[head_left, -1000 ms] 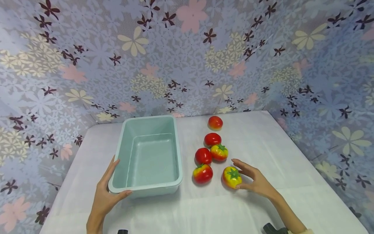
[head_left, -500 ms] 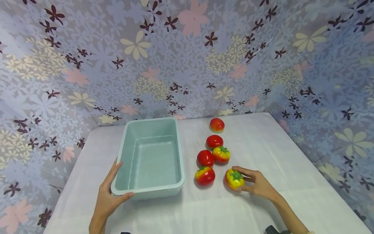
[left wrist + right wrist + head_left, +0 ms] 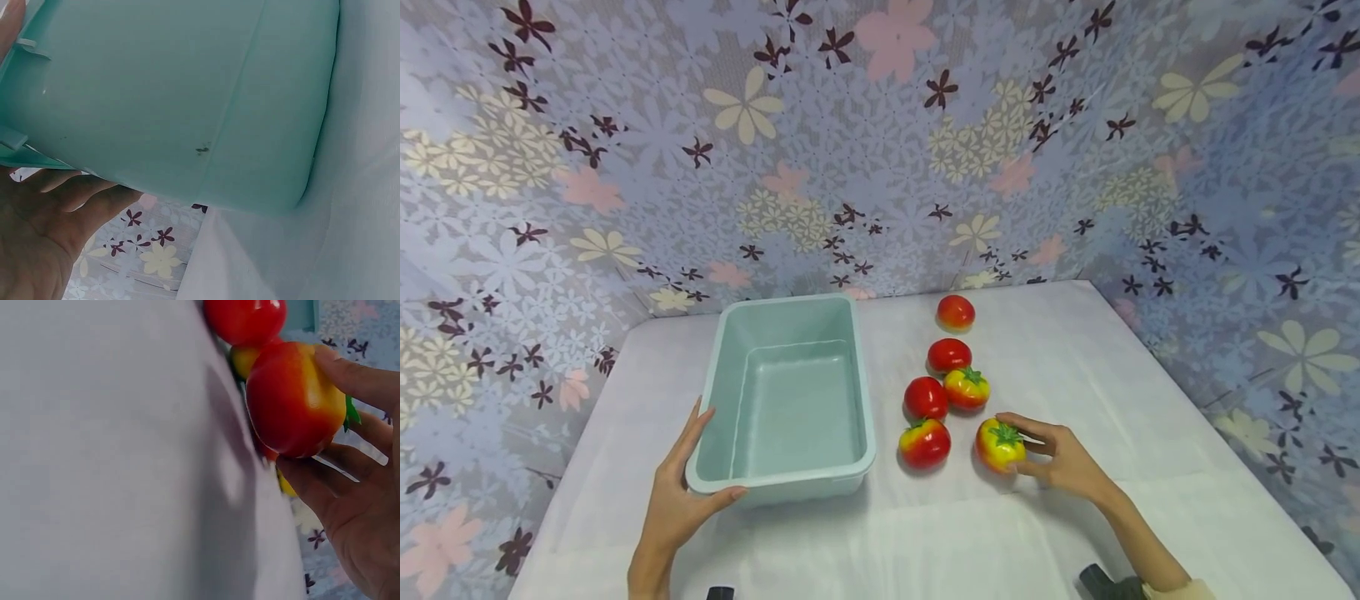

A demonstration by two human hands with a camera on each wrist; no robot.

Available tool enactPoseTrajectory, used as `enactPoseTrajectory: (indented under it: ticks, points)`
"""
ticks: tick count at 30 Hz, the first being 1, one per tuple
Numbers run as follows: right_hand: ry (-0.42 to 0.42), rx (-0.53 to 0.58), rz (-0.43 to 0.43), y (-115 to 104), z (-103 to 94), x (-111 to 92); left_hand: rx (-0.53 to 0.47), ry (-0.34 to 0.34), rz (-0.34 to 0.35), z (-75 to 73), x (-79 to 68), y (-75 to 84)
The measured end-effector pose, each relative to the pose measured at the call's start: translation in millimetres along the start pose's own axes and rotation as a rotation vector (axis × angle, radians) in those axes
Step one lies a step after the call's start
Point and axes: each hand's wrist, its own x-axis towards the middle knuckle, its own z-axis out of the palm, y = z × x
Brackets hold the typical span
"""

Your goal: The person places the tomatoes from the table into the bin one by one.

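Note:
On the left of the table sits a pale green plastic basin with nothing in it. My left hand holds its near left corner, thumb along the front rim and fingers over the left rim. The left wrist view shows those fingers against the basin's outer wall. On the right, my right hand pinches a glossy yellow-and-red tomato between thumb and fingers, its green star-shaped leaves upward. In the right wrist view the thumb lies on one side of this tomato and fingertips on the opposite side.
Several more tomatoes run in a line between basin and right hand: a near red-yellow tomato, a red tomato, a yellow-topped tomato and others up to a far tomato. A floral curtain borders the white-covered table.
My right hand's fingers have closed in from a wider spread around the tomato to a pinch on it. The left hand stays at the basin's corner. The head view shifts slightly.

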Motion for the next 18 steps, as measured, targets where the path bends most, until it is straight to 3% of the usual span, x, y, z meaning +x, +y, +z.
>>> enactPoseTrajectory:
  ticks: [7, 18]
  points:
    - [0.038, -0.022, -0.069, -20, -10.3, 17, 0.012, -0.005, -0.006, 2.1, 0.6, 0.5]
    - [0.027, 0.048, -0.170, -57, -17.1, 51, 0.028, -0.015, -0.001, 8.0, 0.3, 3.6]
